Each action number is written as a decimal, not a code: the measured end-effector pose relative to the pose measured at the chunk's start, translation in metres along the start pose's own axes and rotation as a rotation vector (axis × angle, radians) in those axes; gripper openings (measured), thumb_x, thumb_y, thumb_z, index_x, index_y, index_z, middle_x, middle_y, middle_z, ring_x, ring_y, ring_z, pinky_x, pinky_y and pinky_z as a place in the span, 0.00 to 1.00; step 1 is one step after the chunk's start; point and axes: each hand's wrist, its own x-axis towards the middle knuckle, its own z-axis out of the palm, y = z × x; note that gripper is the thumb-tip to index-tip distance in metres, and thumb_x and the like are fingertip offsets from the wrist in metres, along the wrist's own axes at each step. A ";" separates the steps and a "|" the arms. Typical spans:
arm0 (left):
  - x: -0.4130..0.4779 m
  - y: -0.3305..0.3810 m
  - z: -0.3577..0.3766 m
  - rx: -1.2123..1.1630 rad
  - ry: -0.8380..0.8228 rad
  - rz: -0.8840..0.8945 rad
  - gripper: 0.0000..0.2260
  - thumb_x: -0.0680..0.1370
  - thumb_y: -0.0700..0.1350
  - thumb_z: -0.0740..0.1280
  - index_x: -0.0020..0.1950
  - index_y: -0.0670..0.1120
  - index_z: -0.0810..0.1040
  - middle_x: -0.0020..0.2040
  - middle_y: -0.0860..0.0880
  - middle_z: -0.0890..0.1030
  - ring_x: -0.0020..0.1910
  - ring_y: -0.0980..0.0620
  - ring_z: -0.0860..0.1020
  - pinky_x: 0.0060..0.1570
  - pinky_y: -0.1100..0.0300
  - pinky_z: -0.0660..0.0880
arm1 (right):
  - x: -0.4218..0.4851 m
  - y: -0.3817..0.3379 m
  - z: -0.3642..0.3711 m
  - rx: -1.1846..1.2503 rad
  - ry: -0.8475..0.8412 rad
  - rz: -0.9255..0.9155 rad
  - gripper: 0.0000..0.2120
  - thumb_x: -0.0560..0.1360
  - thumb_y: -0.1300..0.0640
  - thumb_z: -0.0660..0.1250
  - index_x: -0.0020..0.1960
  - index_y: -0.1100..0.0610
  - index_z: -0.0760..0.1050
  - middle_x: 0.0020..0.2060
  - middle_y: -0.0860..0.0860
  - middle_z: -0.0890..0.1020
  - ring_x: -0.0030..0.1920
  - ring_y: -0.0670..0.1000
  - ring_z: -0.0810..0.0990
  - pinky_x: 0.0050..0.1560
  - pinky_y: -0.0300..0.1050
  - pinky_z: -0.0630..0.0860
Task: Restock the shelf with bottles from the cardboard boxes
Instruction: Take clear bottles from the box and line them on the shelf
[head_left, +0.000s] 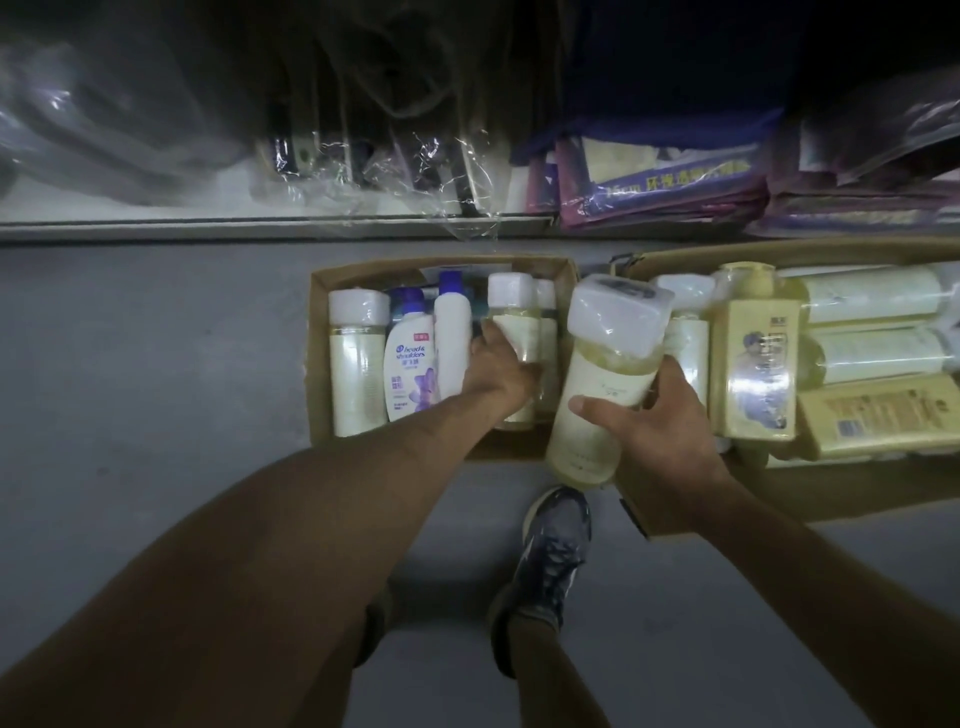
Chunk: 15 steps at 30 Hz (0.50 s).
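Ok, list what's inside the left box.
Pale yellow bottles, a Head & Shoulders bottle and a blue-capped bottle; the left hand grips another yellow bottle. Bottles cover the box floor.

- head & shoulders shampoo bottle (410, 371), white with a purple flower, in the left cardboard box (319, 364): brand name "head & shoulders" in blue. The small red tag above it and the print below are unreadable.
- Purple package (670, 182) on the shelf (260, 226): a row of white Chinese characters after figures ending in "cm", too blurred to transcribe.
- Square yellow bottle (756, 364) in the right cardboard box (701, 256): label with a portrait figure and dark characters above it, illegible.
- Flat yellow pack (883, 415): blue barcode-like patch and lines of print, illegible.
- Pale yellow bottle (602, 395) held by the right hand (660, 431): faint small print, illegible.
- White-capped bottle (514, 322) gripped by the left hand (496, 366): label print unreadable.
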 end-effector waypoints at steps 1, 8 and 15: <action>0.004 0.002 0.001 -0.004 0.008 -0.017 0.47 0.80 0.54 0.74 0.87 0.43 0.46 0.82 0.40 0.61 0.77 0.37 0.70 0.74 0.44 0.72 | 0.000 0.000 0.000 -0.004 -0.004 -0.001 0.40 0.56 0.37 0.84 0.65 0.41 0.74 0.56 0.43 0.86 0.58 0.49 0.85 0.56 0.61 0.85; 0.027 0.000 0.007 -0.023 0.078 -0.023 0.39 0.79 0.54 0.76 0.81 0.43 0.58 0.74 0.40 0.74 0.70 0.38 0.76 0.64 0.43 0.76 | 0.004 0.003 0.000 -0.045 -0.015 -0.015 0.42 0.56 0.35 0.82 0.66 0.43 0.73 0.56 0.43 0.85 0.57 0.49 0.85 0.57 0.60 0.85; -0.001 -0.014 -0.008 -0.127 0.054 0.118 0.37 0.71 0.53 0.83 0.74 0.50 0.67 0.64 0.48 0.82 0.58 0.48 0.80 0.53 0.53 0.76 | -0.004 0.002 -0.002 -0.054 -0.017 -0.020 0.40 0.57 0.35 0.83 0.65 0.42 0.72 0.56 0.43 0.85 0.57 0.48 0.85 0.57 0.60 0.85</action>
